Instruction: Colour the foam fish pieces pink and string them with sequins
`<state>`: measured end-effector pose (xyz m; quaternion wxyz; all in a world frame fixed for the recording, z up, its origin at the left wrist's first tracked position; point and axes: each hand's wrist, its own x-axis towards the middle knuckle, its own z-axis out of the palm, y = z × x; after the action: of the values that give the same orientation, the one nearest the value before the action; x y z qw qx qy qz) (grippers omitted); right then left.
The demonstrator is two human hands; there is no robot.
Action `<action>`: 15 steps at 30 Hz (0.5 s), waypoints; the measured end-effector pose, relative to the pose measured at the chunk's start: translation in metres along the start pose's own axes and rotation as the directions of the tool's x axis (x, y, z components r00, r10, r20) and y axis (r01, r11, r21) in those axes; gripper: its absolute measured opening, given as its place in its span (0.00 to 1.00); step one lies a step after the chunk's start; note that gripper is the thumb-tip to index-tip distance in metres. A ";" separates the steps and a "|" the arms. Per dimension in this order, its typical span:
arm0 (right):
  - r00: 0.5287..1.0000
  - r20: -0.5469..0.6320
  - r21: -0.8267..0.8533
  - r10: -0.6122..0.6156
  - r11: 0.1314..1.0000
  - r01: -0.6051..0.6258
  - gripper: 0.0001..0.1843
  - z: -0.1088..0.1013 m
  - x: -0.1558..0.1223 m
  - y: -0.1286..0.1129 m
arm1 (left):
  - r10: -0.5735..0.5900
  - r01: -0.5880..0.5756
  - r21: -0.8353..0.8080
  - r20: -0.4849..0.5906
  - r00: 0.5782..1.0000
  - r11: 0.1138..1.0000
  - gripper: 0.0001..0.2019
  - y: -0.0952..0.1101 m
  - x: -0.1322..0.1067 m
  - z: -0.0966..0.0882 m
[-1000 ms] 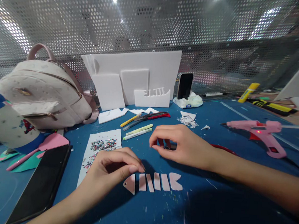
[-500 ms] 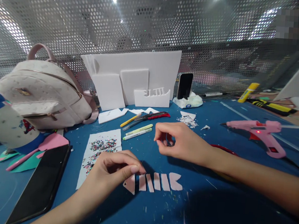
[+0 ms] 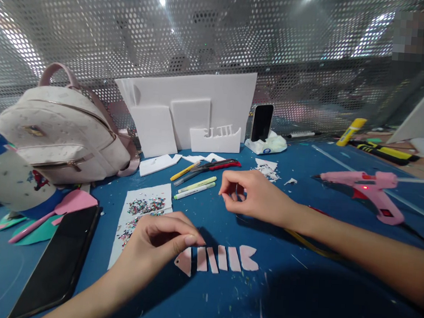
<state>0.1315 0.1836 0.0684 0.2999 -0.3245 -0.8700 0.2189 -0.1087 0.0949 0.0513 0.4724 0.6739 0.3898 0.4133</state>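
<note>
My left hand (image 3: 162, 243) is closed in a pinch over a row of pale pink pieces laid out like a fish skeleton. Anything between its fingertips is hidden. Partly under that hand is the triangular head piece (image 3: 184, 264) with a small hole; several narrow strips (image 3: 234, 259) lead to the notched tail piece (image 3: 249, 258). My right hand (image 3: 248, 193) hovers above the table behind the row, thumb and forefinger closed together; I cannot make out anything in them. White paper (image 3: 117, 251) with sparkling bits (image 3: 147, 205) scattered on it lies behind my left hand.
A pink glue gun (image 3: 366, 184), its light lit red, stands right. Markers (image 3: 195, 189) and a cutter (image 3: 226, 164) lie mid-table. White foam boards (image 3: 231, 97) and a small propped phone (image 3: 262, 123) stand behind. Left are a backpack (image 3: 65, 129) and a black phone (image 3: 58, 259).
My right hand and forearm have shifted slightly up, uncovering more of a yellow curved handle beneath the forearm. My left hand and the pink pieces stay practically still.
</note>
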 end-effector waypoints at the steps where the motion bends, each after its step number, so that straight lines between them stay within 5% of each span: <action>1: 1.000 -0.010 0.004 0.008 1.000 -0.008 0.04 0.000 0.001 0.002 | 0.007 -0.007 0.008 -0.001 1.000 1.000 0.08 0.000 0.000 0.000; 10: 0.999 -0.015 0.130 0.041 0.991 -0.039 0.03 0.003 0.000 0.004 | -0.057 0.058 -0.002 -0.118 0.991 0.998 0.07 -0.013 0.007 -0.004; 13: 0.997 -0.036 0.190 0.067 0.980 -0.059 0.04 0.005 0.000 0.005 | -0.096 0.096 0.002 -0.074 0.993 0.995 0.20 -0.021 0.011 -0.010; 15: 0.996 -0.046 0.217 0.072 0.974 -0.061 0.06 0.005 0.001 0.008 | -0.118 0.122 0.107 -0.035 0.992 0.987 0.15 -0.024 0.013 -0.014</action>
<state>0.1310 0.1886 0.0601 0.3490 -0.3248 -0.8215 0.3128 -0.1205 0.1173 0.0343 0.4535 0.6680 0.4582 0.3717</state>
